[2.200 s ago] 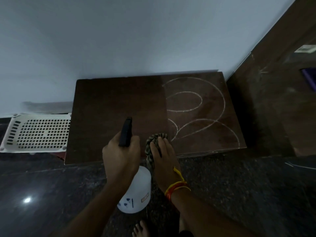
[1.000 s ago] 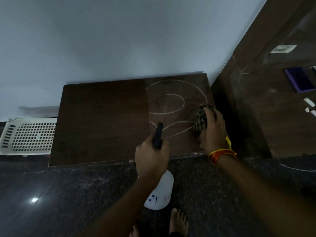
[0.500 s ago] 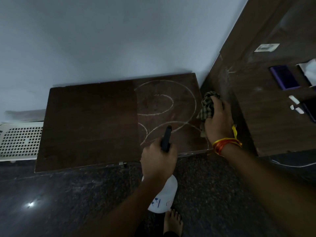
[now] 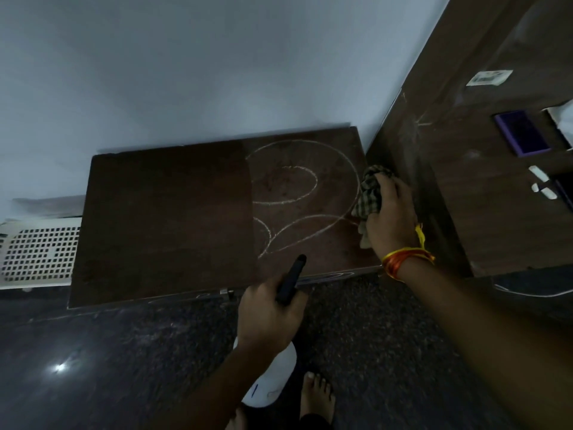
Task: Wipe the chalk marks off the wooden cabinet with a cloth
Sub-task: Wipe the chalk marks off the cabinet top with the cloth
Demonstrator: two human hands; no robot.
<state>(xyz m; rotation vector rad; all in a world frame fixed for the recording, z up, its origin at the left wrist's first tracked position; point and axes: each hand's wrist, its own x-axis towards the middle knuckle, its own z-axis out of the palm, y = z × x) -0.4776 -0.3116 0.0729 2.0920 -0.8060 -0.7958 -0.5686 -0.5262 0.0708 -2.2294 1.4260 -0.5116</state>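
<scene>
The right hand (image 4: 390, 220) has its fingers closed over a bunched checked cloth (image 4: 368, 193), pressed on the right edge of the wooden cabinet top (image 4: 167, 218), where white chalk marks (image 4: 288, 206) loop over the right half. The left hand (image 4: 269, 318) is wrapped around the black trigger head of a white spray bottle (image 4: 269, 383), held above the dark speckled floor (image 4: 108, 352) in front of the cabinet. A perforated white panel (image 4: 37, 252) lies to the cabinet's left, and a taller wooden unit (image 4: 465, 197) stands to its right.

Dark wooden cabinet (image 4: 167, 218), white chalk marks (image 4: 297, 193) curling right, bunched checked cloth (image 4: 369, 193) at right edge
</scene>
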